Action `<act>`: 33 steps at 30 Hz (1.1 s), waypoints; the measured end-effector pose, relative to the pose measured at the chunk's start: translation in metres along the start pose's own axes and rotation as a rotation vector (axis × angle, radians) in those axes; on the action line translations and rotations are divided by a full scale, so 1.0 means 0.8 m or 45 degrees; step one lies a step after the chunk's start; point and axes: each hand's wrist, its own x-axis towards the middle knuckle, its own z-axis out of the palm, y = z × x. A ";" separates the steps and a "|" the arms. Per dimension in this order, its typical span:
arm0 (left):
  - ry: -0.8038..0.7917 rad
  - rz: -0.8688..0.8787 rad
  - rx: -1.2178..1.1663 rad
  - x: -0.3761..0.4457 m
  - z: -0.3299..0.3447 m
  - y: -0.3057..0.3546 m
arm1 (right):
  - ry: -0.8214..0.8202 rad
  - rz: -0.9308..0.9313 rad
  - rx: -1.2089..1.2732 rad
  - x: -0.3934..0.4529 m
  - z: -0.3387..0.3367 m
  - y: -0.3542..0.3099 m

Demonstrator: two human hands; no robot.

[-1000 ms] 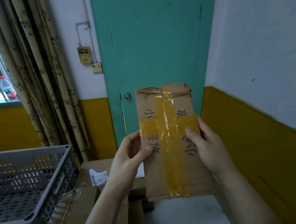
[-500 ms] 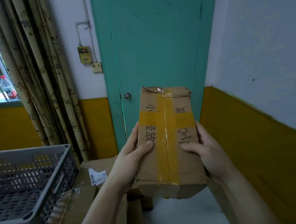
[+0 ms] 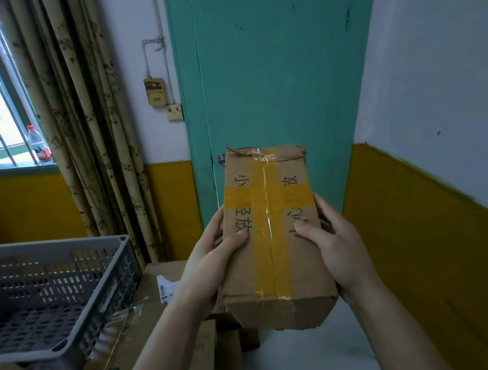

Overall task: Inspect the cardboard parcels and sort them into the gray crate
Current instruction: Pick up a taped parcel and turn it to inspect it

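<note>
From the head view, you are holding a cardboard parcel (image 3: 271, 237) up in front of the teal door (image 3: 277, 71), raised at chest height and tilted so its taped top face looks back at you. Your left hand (image 3: 213, 266) grips its left edge, thumb laid across the top face, and your right hand (image 3: 334, 247) clasps the right edge the same way. Yellow tape (image 3: 266, 213) crosses the face, with handwritten characters either side.

By my reading, you are at the inspection step for this parcel; it has not gone into the gray crate (image 3: 46, 297). The crate sits low on the left, and the part of its slotted floor that shows holds nothing, so most of the sorting seems left to do.

Flat cardboard boxes (image 3: 164, 316) lie under and just right of the crate, one bearing a white label (image 3: 166, 289). A curtain (image 3: 89, 127) hangs far left beside the window, where a water bottle (image 3: 39, 145) stands on the sill. Nothing stands between the parcel and the crate.
</note>
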 end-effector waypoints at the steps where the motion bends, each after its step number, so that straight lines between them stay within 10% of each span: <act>1: 0.014 -0.005 -0.003 -0.001 0.000 0.001 | 0.003 0.001 -0.019 0.001 0.002 0.000; 11: 0.219 0.219 0.279 -0.012 -0.002 -0.002 | 0.061 -0.107 -0.035 0.005 -0.002 0.000; 20: 0.205 -0.296 0.354 -0.026 -0.023 -0.012 | 0.030 -0.146 0.089 -0.004 -0.001 0.005; 33: 0.357 -0.177 0.245 -0.052 -0.102 -0.017 | 0.162 -0.284 -0.373 -0.023 0.066 -0.007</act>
